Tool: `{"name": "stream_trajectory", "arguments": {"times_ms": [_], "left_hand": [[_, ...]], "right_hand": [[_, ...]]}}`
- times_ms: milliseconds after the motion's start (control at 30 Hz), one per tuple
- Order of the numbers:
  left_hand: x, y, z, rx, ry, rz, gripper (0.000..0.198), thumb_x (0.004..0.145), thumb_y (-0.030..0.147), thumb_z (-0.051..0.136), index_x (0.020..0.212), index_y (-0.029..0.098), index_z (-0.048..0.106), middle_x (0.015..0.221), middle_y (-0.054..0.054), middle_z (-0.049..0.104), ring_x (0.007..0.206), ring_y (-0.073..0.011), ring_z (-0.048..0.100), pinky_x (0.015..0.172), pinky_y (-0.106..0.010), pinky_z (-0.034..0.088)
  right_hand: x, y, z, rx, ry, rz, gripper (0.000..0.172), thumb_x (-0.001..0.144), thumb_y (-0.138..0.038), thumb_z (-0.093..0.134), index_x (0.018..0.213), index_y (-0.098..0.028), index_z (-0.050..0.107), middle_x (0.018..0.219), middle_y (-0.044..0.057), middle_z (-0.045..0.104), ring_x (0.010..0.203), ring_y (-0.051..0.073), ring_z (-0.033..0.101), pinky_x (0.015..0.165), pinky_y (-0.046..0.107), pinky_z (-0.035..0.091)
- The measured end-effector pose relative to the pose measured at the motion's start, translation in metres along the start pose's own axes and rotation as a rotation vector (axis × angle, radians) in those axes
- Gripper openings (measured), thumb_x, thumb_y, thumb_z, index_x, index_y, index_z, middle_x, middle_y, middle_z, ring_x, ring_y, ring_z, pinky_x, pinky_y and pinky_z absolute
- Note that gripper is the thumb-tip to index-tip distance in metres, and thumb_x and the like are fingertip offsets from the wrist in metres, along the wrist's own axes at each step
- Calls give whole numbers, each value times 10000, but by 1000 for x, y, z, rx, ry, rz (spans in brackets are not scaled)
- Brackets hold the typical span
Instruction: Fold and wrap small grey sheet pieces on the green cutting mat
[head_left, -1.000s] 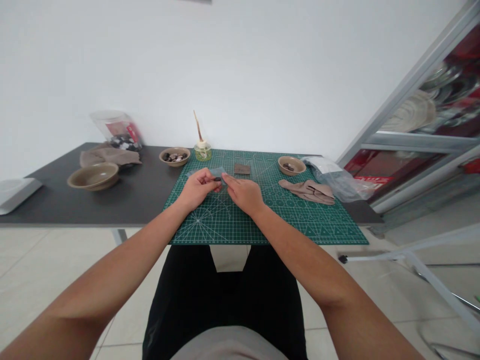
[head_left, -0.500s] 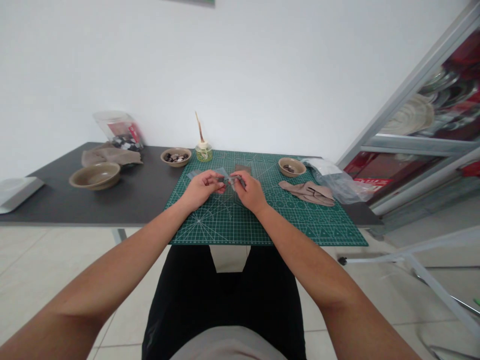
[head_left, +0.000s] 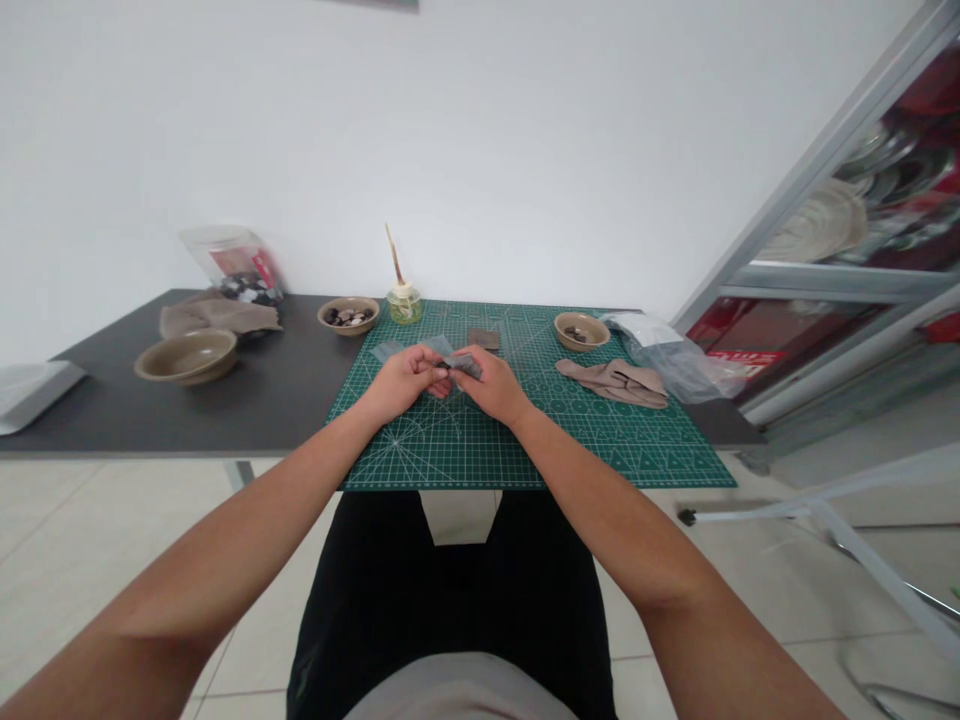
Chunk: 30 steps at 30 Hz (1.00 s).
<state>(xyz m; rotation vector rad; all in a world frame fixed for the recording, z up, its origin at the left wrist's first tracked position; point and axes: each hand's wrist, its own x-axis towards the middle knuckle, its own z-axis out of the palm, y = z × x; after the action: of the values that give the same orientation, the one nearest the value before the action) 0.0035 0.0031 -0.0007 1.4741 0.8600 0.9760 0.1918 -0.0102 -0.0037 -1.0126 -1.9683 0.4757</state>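
Both hands meet above the green cutting mat [head_left: 517, 450]. My left hand [head_left: 405, 385] is closed in a pinch on a small dark piece [head_left: 444, 367], mostly hidden by the fingers. My right hand [head_left: 496, 385] is closed around a folded grey sheet [head_left: 466, 364], which looks thin and touches the dark piece. Clear plastic film [head_left: 386, 350] shows behind my left hand; whether the fingers touch it I cannot tell. A brown-grey square [head_left: 484, 339] lies flat on the mat just beyond my right hand.
A bowl of dark and pale pieces [head_left: 349, 315] and a glass jar with a stick [head_left: 404, 302] stand at the back. To the right are a smaller bowl [head_left: 581, 331], a brown cloth [head_left: 615, 383] and a plastic bag [head_left: 667, 355]. Leftward sit a large bowl [head_left: 187, 357] and a clear tub [head_left: 236, 265].
My hands have drawn closer together, and the grey sheet in my right hand now presses against the dark piece. The brown-grey square shows more plainly behind them.
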Motion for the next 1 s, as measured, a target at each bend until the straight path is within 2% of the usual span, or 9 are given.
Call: {"name": "stream_trajectory", "arguments": {"times_ms": [333, 600, 1000], "left_hand": [[0, -1, -1, -9, -19, -1, 347, 711, 341, 757, 900, 181, 514, 658, 3, 706, 582, -169, 697, 608, -323, 592], [-1, 2, 0, 3, -1, 4, 325, 722, 304, 746, 890, 179, 499, 635, 2, 699, 577, -166, 695, 611, -316, 590], [-3, 4, 0, 11, -31, 5, 310, 728, 293, 730, 900, 169, 504, 645, 15, 702, 591, -151, 692, 621, -299, 586]], "right_hand": [[-1, -1, 0, -36, 1, 15, 190, 907, -352, 573, 1007, -193, 607, 926, 36, 693, 835, 165, 628, 794, 276, 460], [-1, -3, 1, -23, -31, -2, 212, 916, -332, 550, 1053, -180, 607, 967, 51, 692, 854, 166, 619, 799, 278, 451], [-1, -1, 2, 39, -15, -6, 217, 892, -386, 569, 976, -187, 578, 845, 22, 629, 759, 166, 568, 733, 285, 420]]}}
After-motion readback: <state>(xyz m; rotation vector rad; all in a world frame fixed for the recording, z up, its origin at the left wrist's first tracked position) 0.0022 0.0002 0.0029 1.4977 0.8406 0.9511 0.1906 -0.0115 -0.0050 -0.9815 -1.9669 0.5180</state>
